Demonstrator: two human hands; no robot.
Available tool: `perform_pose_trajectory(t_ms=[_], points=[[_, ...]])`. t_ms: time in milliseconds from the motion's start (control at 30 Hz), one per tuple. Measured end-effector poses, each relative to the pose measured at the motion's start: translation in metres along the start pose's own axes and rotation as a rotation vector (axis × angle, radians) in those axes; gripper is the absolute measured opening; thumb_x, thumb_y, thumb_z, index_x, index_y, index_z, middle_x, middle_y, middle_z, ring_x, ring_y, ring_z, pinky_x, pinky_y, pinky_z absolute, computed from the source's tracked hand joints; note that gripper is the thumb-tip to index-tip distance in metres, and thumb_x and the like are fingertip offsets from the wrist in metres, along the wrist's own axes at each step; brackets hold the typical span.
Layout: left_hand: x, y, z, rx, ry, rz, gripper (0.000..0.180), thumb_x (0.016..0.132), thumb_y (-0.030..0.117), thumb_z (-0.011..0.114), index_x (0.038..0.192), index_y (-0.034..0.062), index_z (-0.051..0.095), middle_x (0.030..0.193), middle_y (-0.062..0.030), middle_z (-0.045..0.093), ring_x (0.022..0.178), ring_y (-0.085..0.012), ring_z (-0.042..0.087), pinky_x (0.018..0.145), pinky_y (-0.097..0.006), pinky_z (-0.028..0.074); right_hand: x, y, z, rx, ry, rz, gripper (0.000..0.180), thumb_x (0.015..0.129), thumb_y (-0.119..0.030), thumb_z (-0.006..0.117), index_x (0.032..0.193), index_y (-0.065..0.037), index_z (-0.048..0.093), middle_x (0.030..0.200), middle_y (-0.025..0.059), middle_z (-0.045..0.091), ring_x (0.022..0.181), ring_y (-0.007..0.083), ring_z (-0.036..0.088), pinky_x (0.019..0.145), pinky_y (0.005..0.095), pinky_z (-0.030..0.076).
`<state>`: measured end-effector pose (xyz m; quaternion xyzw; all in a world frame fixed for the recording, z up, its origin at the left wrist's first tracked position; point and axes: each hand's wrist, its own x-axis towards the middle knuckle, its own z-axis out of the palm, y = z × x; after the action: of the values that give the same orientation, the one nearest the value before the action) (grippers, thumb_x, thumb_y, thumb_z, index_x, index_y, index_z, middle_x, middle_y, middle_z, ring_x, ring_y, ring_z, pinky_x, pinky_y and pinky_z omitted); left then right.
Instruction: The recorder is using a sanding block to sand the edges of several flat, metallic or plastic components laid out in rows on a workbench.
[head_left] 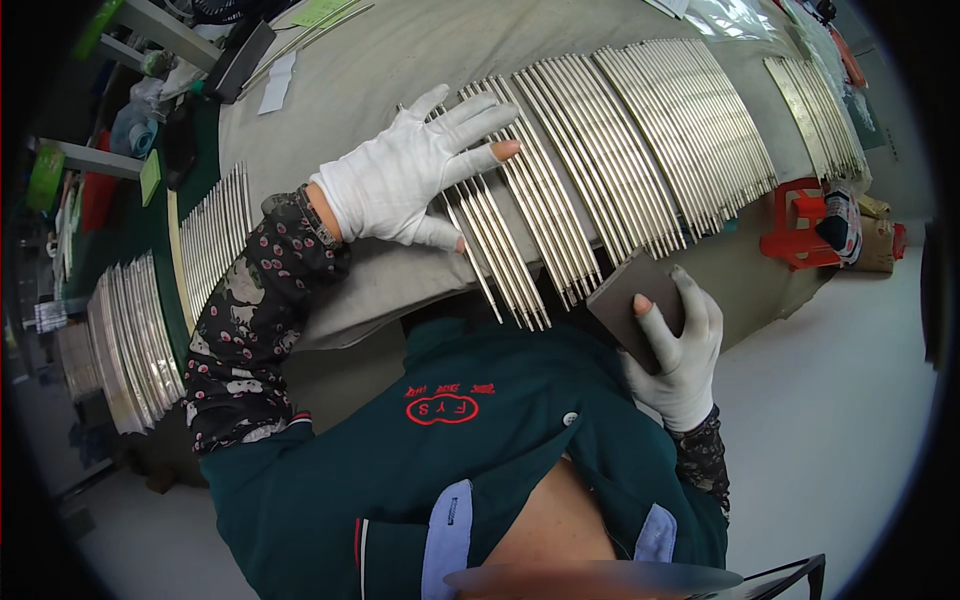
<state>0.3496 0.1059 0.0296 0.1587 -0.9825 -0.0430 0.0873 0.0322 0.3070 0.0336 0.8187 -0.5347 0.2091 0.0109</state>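
My left hand, in a white glove with bare fingertips showing, lies spread over a small group of slim silver metal rods. Its fingers are apart and reach toward the rods' far ends. Beside them, to the right, is another row of metal rods, touched or overlapped by the fingertips. My right hand, also gloved, grips a flat, dark grey rectangular block near the table's front edge. One bare fingertip presses on the block's face. What the block is made of, I cannot tell.
Wider rows of metal rods cover the cloth-covered table to the right, with a smaller bundle beyond. More rods and wrapped bundles lie at the left. A red stool stands past the right edge.
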Motion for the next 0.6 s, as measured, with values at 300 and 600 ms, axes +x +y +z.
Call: perform_pose_trajectory(t_ms=[300,600], points=[[0.022,0.0,0.04,0.074,-0.022,-0.026,0.083,0.089,0.074,0.025,0.152,0.0204,0.021,0.156,-0.0209,0.02,0.142,-0.0422,0.023,0.112,-0.064,0.014,0.006,-0.002,0.002,0.049,0.05,-0.144,0.077,0.058,-0.014,0.078,0.13,-0.023,0.052,0.132,0.0197,0.046,0.111,0.0359,0.052,0.086,0.0439,0.044],[-0.002,-0.063,0.036,-0.143,0.086,-0.622,0.083,0.092,0.07,0.028,0.15,0.0104,0.028,0.155,-0.0172,0.025,0.145,-0.0363,0.018,0.12,-0.042,0.013,0.019,0.0,0.022,-0.03,-0.052,-0.507,0.047,0.083,-0.021,0.067,0.125,-0.034,0.051,0.12,0.0025,0.054,0.111,0.0206,0.055,0.09,0.0452,0.046]])
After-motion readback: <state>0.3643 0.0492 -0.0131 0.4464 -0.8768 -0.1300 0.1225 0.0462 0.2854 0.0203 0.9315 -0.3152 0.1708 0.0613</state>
